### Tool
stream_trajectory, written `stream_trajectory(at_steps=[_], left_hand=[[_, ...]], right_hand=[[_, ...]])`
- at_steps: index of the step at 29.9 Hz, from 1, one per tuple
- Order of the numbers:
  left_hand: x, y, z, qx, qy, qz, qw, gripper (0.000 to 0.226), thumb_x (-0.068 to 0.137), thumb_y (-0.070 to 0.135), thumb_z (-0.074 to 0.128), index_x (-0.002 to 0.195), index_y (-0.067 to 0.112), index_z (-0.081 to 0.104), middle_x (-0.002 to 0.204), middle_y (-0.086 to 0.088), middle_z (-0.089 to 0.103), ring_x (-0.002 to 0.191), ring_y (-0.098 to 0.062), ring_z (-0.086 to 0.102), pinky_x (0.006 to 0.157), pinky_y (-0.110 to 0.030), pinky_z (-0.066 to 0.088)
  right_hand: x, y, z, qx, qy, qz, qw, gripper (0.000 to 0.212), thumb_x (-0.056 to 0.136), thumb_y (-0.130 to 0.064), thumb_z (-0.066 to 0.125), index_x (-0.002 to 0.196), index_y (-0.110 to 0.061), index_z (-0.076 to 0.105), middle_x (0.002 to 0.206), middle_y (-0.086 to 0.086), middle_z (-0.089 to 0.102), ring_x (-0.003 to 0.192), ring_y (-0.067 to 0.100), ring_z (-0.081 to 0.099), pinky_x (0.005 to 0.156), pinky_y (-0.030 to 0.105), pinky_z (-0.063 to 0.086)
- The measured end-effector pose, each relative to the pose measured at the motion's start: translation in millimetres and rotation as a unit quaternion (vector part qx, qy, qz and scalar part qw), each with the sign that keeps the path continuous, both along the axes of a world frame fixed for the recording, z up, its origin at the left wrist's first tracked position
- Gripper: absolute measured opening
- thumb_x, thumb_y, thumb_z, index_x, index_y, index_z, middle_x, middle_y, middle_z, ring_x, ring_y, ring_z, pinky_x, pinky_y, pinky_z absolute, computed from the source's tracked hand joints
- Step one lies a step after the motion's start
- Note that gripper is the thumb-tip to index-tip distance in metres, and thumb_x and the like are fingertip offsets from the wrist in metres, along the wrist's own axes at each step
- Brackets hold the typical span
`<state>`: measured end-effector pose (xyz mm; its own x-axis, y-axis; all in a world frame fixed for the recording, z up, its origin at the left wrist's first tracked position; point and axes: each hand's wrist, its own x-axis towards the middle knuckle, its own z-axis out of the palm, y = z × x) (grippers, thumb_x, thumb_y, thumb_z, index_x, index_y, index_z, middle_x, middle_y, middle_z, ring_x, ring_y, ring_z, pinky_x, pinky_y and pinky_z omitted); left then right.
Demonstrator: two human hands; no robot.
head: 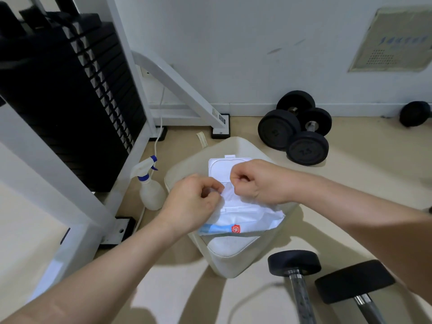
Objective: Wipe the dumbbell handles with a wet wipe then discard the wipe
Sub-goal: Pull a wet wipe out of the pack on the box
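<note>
my left hand (194, 199) pinches wipe (230, 194) | my right hand (254, 181) pinches same wipe above pack (247, 218) on cushion (233, 250) | dumbbells (294, 263) at 5 o'clock

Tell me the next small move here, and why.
Probably pull the wipe up and free of the pack: its lid is flipped open, both the left hand and the right hand pinch it at the opening, and the dumbbells lie untouched.
</note>
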<state>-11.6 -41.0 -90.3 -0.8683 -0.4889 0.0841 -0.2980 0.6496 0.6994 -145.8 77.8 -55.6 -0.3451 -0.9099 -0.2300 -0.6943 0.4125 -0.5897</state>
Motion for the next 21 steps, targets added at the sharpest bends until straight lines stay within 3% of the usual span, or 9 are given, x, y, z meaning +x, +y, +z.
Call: stream_trajectory(at_steps=[2,5,9,13,17,19,21], left_hand=[[-1,0,4,0.020,-0.018,0.004,1.000,0.010,0.082,0.027,0.065,0.077,0.021,0.072,0.069,0.007,0.052,0.072,-0.014,0.053,0.071,-0.029,0.045],[-6,4,2,0.018,-0.036,0.005,0.999,0.015,0.072,0.042,0.076,0.072,0.029,0.069,0.077,0.004,0.049,0.068,-0.009,0.051,0.064,-0.026,0.041],[-11,6,-1,0.186,0.021,0.046,0.981,0.018,0.072,0.021,0.082,0.065,0.025,0.066,0.067,0.000,0.039,0.058,-0.015,0.036,0.055,-0.025,0.029],[-8,4,-1,0.285,0.020,0.034,0.958,0.017,0.074,0.011,0.080,0.068,0.019,0.066,0.065,0.000,0.041,0.061,-0.015,0.037,0.057,-0.024,0.031],[-6,4,-3,0.245,0.014,0.021,0.969,0.014,0.074,0.017,0.081,0.072,0.018,0.067,0.070,-0.007,0.040,0.064,-0.018,0.035,0.061,-0.028,0.029],[-6,2,-3,0.216,0.003,0.013,0.976,0.016,0.071,0.023,0.084,0.071,0.018,0.068,0.068,-0.005,0.043,0.062,-0.017,0.036,0.060,-0.029,0.030],[-4,1,-4,0.171,-0.013,-0.001,0.985,0.018,0.069,0.027,0.085,0.073,0.018,0.070,0.070,-0.005,0.050,0.062,-0.018,0.042,0.062,-0.030,0.036]], right_hand=[[1,2,-7,-0.002,-0.112,-0.049,0.992,0.012,0.085,-0.014,0.044,0.073,-0.015,0.047,0.062,-0.003,0.043,0.047,0.009,0.034,0.044,0.022,0.031],[-2,6,-19,-0.014,-0.203,-0.094,0.974,0.014,0.085,-0.011,0.040,0.072,-0.011,0.046,0.057,-0.004,0.036,0.054,0.014,0.029,0.054,0.030,0.027],[-9,9,-19,-0.038,-0.366,-0.136,0.920,0.013,0.091,-0.009,0.045,0.080,-0.008,0.051,0.060,0.003,0.037,0.055,0.015,0.031,0.053,0.026,0.029],[-8,13,-18,-0.021,-0.323,-0.060,0.944,0.017,0.095,-0.024,0.054,0.102,-0.017,0.068,0.068,0.002,0.050,0.058,0.011,0.041,0.053,0.021,0.036],[-7,12,-19,-0.104,-0.297,-0.133,0.940,0.005,0.083,-0.007,0.069,0.082,-0.004,0.073,0.058,0.006,0.051,0.046,0.009,0.037,0.047,0.020,0.031],[-8,11,-15,-0.110,-0.284,-0.143,0.942,0.006,0.082,-0.004,0.068,0.077,-0.005,0.071,0.060,0.004,0.055,0.049,0.007,0.042,0.047,0.018,0.031],[-10,9,-8,-0.113,-0.332,-0.158,0.923,0.014,0.085,-0.003,0.062,0.074,-0.011,0.067,0.067,0.002,0.060,0.059,0.009,0.052,0.050,0.020,0.030]])
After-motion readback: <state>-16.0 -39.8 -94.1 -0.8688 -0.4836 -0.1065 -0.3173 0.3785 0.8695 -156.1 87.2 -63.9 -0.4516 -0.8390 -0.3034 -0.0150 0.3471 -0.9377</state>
